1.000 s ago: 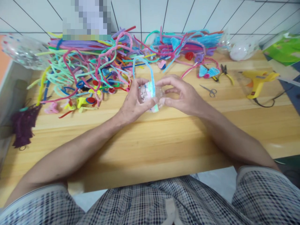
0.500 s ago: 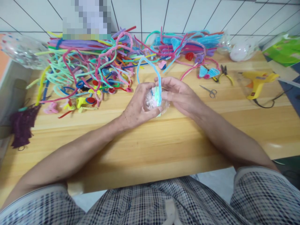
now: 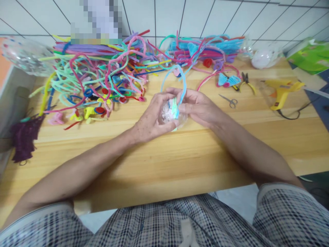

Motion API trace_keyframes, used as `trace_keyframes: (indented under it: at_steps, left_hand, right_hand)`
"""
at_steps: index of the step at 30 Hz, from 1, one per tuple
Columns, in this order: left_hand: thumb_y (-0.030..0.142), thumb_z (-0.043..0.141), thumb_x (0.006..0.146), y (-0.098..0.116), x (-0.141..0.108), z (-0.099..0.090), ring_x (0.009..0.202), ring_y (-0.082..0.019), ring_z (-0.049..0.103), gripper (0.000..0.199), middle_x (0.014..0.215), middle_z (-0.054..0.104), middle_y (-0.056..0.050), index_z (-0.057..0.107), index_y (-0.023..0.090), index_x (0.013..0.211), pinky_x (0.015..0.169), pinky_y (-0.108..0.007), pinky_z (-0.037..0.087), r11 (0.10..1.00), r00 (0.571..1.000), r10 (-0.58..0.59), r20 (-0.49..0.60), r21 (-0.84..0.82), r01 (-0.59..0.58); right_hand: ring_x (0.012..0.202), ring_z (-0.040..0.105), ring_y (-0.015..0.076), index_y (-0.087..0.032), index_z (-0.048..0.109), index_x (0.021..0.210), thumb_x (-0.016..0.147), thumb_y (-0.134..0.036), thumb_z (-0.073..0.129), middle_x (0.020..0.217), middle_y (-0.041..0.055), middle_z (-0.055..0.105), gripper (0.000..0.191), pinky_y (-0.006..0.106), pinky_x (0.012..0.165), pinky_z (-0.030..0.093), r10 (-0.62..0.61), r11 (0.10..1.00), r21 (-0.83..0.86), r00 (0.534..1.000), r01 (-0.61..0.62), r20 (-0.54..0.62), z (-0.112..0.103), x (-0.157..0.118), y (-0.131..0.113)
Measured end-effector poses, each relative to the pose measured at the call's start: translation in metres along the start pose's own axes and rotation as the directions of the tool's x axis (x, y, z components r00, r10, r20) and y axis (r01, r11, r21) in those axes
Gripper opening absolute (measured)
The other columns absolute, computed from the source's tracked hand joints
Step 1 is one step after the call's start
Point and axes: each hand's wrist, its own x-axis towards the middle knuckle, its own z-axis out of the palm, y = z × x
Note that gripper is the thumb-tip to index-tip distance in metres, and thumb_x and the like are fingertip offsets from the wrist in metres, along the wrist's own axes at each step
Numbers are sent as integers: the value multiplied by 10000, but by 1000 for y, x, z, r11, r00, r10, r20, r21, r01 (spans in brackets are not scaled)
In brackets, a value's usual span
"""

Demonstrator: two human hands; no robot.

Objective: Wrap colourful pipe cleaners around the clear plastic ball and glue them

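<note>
My left hand [image 3: 154, 116] is closed around the left side of a clear plastic ball [image 3: 166, 115] with sparkly bits in it, held above the wooden table. A light-blue pipe cleaner [image 3: 184, 80] arches up from the ball in a loop. Its lower end lies by a pale green and blue strip on the front of the ball. My right hand [image 3: 196, 106] pinches the pipe cleaner against the ball's right side between thumb and fingers. The fingertips of both hands nearly meet behind the ball, and its far side is hidden.
Many coloured pipe cleaners [image 3: 97, 72] are heaped at the back left. Scissors [image 3: 229, 101], yellow-handled pliers [image 3: 248, 84] and a yellow glue gun [image 3: 281, 92] with a cord lie to the right. A blue bow [image 3: 228, 79] is near the pliers. A purple tasselled piece [image 3: 27, 139] hangs at left.
The pipe cleaner's loop has swung to the right and bends over more, its right side now leaning away from the ball. My right fingers have shifted slightly along it; the left hand still holds the ball.
</note>
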Motion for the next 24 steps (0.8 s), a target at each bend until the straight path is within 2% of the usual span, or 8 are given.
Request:
trace_keyframes:
  at_steps: [6,14,18,20,24]
  left_hand:
    - [574,682,1166,9,0,1,1497,-337,638,534,1585,649,-143,534,300,1601,1295,-559,554,1000,1000,-11,8,-16,11]
    - [576,702,1130,5,-5,10,1549,-376,617,597,1589,647,-158,492,308,1621,1298,-625,550,990,992,102,-70,102,-94]
    - [560,688,1127,4,-5,12,1599,-384,596,598,1618,640,-166,484,308,1629,1312,-664,541,977,983,151,-108,167,-132]
    - [575,671,1132,3,-4,12,1603,-382,597,598,1615,641,-172,481,307,1631,1311,-669,547,976,981,161,-105,168,-142]
    - [648,620,1153,2,-2,7,1610,-377,595,587,1631,632,-182,498,313,1619,1328,-673,541,986,987,143,-69,102,-136]
  right_hand:
    - [1329,757,267,-285,794,869,732,-420,1096,1531,35,789,357,389,1138,643,-5,1000,1,1000,5,3,-1,1,3]
    - [1319,739,254,-287,770,915,718,-369,1088,1459,31,796,383,387,1130,624,-24,1000,1,999,24,33,-3,2,7]
    - [1243,741,245,-272,719,895,715,-365,1092,1414,45,780,425,392,1099,621,-43,999,-9,998,44,44,-3,2,9]
    - [1194,738,241,-268,701,895,721,-369,1093,1346,47,778,441,392,1074,618,-47,999,-7,998,47,49,-3,3,10]
    - [1017,707,204,-264,700,914,735,-355,1096,1091,5,734,444,357,988,613,-58,998,15,996,57,67,-1,3,9]
